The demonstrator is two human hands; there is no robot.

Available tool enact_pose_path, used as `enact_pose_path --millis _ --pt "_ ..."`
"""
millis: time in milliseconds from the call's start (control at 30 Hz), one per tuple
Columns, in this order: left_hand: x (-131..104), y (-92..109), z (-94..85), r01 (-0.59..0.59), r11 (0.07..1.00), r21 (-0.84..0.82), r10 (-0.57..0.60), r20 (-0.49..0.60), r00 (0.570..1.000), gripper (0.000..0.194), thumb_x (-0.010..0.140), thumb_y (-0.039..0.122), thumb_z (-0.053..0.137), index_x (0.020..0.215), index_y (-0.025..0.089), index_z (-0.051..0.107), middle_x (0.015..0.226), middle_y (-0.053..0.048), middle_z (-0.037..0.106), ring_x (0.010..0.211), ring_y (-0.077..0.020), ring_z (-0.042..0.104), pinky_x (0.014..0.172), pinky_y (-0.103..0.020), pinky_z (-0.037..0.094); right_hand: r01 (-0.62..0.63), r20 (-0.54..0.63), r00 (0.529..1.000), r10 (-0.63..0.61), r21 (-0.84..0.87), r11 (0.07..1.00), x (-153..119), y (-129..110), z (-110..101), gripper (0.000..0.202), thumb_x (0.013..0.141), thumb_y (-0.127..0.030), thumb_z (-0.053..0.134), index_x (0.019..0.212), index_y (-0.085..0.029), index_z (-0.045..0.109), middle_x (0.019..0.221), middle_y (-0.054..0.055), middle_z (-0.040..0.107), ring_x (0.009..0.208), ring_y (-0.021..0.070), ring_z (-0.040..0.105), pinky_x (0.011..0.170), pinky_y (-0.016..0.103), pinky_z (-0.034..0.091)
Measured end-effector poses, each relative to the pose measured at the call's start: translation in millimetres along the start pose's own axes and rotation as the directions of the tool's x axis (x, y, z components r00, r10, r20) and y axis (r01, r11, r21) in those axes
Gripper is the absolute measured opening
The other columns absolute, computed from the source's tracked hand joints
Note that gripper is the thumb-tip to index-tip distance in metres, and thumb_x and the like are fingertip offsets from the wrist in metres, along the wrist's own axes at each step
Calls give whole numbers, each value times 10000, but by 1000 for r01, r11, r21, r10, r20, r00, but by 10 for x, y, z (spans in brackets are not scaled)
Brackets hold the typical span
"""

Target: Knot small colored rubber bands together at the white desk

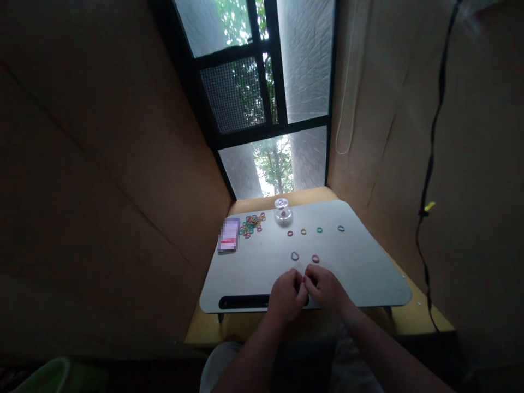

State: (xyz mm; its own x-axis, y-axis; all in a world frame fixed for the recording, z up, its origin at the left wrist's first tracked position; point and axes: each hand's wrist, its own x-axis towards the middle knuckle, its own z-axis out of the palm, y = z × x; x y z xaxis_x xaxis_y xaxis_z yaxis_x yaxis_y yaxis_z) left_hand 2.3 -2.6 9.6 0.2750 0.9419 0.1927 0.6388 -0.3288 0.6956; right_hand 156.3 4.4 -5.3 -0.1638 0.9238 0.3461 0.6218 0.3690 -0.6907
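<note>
Left hand: your left hand (pixel 287 295) is curled at the near edge of the worktop (pixel 360 267), fingertips pinched together against those of the other hand; it seems to grip something small and reddish, too tiny to name for sure.
Right hand: your right hand (pixel 325 288) is curled the same way, fingertips meeting the left ones over that same small thing, probably a rubber band.
Loose pile: a heap of mixed-colour rubber bands (pixel 251 224) lies at the far left of the worktop, just beside a phone (pixel 228 234); it looks well stocked, so most of the bands seem still unsorted.
Far row: four single bands lie apart in a line, a red band (pixel 290 233), an orange band (pixel 303 231), a green band (pixel 320 230) and a blue band (pixel 341 228).
Near pair: a purple band (pixel 295 256) and a pink band (pixel 315 258) lie just beyond your fingertips, side by side and not touching.
Clear cup: a small clear cup (pixel 283 210) stands behind the row, near the pile; something reddish shows in it, but you cannot tell what.
Progress: you have six bands laid out singly, a seventh apparently between your fingers, and the heap still to go; this looks like an early stage.
</note>
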Motion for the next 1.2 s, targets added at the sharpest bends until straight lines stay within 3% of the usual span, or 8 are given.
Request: enact_pose_path --millis 1200 --pt "-11 -59 27 -14 999 -43 12 -45 999 120 851 260 519 750 196 519 661 25 534 612 -122 451 590 -248 300 38 -45 998 -40 -35 999 -1 1 33 165 812 -215 475 649 -214 455 608 -26 518 580 136 480 567 248 335"
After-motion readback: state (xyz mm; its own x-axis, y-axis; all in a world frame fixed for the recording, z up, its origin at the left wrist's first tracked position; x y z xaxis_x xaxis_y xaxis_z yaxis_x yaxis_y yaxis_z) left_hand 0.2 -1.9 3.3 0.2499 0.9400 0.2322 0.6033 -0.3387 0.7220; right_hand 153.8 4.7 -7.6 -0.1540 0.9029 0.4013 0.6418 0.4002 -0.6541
